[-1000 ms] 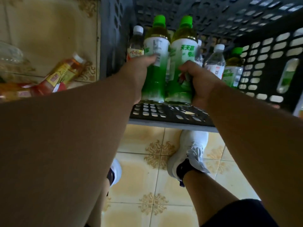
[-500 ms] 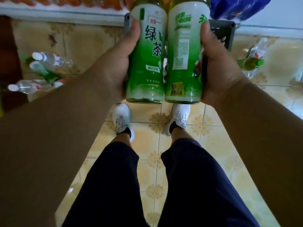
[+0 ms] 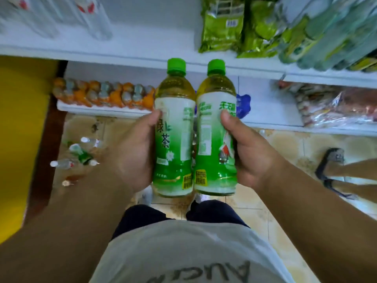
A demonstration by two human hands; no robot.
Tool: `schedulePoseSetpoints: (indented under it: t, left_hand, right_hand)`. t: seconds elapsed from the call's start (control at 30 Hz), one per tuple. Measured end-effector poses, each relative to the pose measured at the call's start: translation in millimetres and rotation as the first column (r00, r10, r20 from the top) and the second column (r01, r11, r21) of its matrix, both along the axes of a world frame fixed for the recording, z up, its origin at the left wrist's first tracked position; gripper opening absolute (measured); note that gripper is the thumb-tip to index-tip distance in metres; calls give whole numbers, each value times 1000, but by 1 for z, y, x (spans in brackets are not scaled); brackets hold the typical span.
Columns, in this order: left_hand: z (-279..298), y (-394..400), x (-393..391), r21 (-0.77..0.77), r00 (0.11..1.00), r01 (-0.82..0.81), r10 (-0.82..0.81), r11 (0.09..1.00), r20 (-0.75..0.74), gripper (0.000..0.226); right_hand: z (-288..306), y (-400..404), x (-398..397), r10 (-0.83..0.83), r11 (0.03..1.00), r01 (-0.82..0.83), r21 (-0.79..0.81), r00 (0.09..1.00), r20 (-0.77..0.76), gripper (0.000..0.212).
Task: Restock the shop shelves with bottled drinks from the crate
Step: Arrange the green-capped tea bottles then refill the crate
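Two green tea bottles are held upright, touching, before the shelves: one (image 3: 173, 127) clasped in the left hand (image 3: 134, 150), one (image 3: 216, 127) in the right hand (image 3: 251, 152).

green tea bottles (image 3: 174, 127): 2 | hands (image 3: 134, 148): 2 | floor bottles (image 3: 79, 154): uncountable, blurred

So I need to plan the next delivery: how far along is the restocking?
Done: the lower shelf already holds a row of orange drinks. In hand: two green tea bottles, one in the left hand and one in the right hand, held upright facing the shelves, not yet placed. Left: several bottles on the floor; the crate is out of view.
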State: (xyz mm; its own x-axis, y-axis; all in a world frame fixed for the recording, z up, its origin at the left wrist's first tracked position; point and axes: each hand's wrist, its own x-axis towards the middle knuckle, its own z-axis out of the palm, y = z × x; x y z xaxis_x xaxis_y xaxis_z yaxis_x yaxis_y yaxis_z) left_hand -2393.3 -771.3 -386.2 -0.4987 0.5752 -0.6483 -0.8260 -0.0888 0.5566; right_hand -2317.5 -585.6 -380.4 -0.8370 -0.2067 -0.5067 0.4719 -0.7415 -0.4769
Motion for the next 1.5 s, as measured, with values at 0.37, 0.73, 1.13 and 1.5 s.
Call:
schedulePoseSetpoints:
  t: [0.37,0.73,1.13,1.5]
  left_hand:
    - [73,-35,-14,-16,991,107,-108,994,-81,77]
    - [120,-102,-40,210,964,263,-250,942,-85,79]
    - [181,-94,-9,173,905,289,-210,942,-370,75]
    - [231,-32,75,119,824,339,-233,933,-516,67]
  right_hand:
    - [87,-36,6,-156,969,159,188,987,-29,66]
    - [125,-126,8,-290,936,309,169,948,-128,66]
    - [195,-152,55,-472,797,541,269,835,-282,52]
    - [239,-98,175,-659,536,719,442,684,-314,71]
